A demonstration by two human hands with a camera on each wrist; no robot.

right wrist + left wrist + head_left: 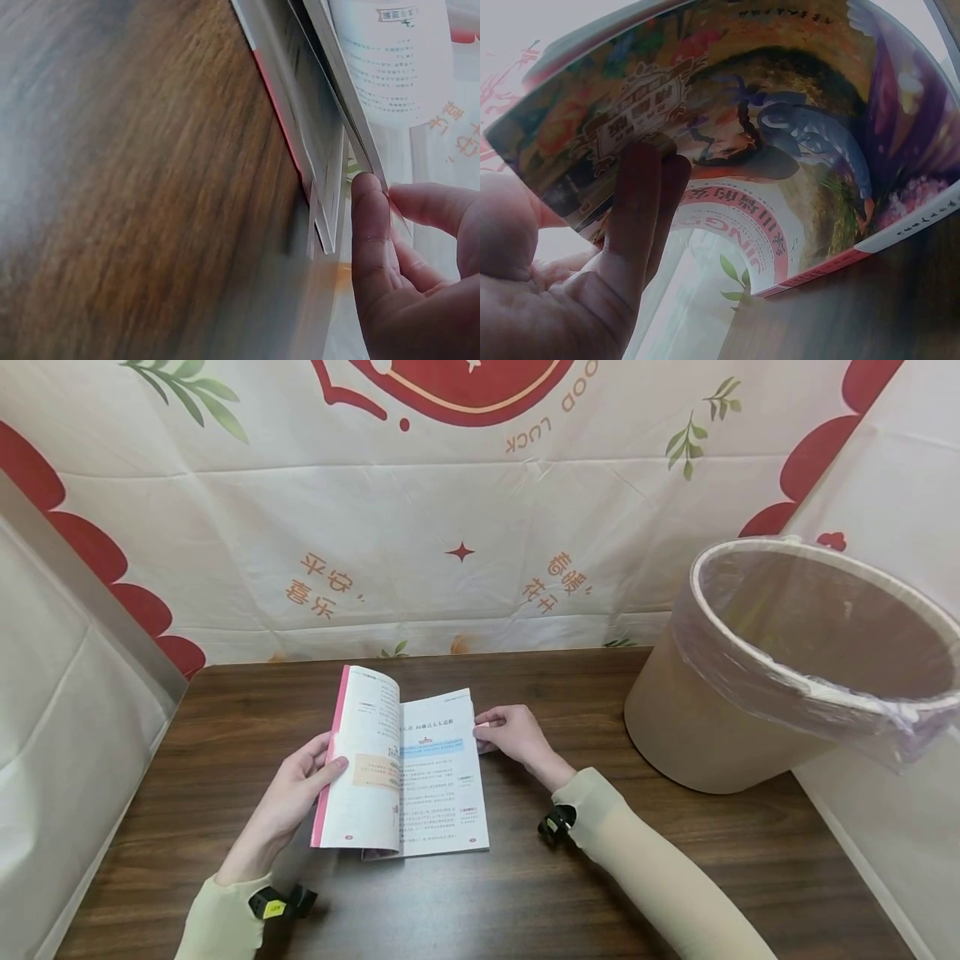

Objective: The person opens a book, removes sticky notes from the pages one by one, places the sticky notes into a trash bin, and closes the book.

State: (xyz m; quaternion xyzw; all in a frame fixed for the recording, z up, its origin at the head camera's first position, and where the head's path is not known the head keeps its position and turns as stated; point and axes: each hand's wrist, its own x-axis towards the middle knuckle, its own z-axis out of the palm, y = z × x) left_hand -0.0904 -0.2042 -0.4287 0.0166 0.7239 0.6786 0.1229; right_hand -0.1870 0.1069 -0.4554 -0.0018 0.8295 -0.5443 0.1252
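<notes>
A paperback book (435,777) with printed pages stands open over the wooden table, its left part raised and bowed. My left hand (303,777) grips the left part at its pink outer edge, thumb on the page side and fingers behind. In the left wrist view those fingers lie against the colourful illustrated cover (780,142). At the book's right edge my right hand (513,735) pinches some pages between thumb and fingers. The right wrist view shows these pages (352,97) lifted apart from the back cover (277,112) below.
A beige waste bin (720,710) lined with a clear plastic bag stands at the right of the brown wooden table (555,893). Behind the table hangs a white printed cloth (420,527). Wrist cameras (557,824) sit on both forearms.
</notes>
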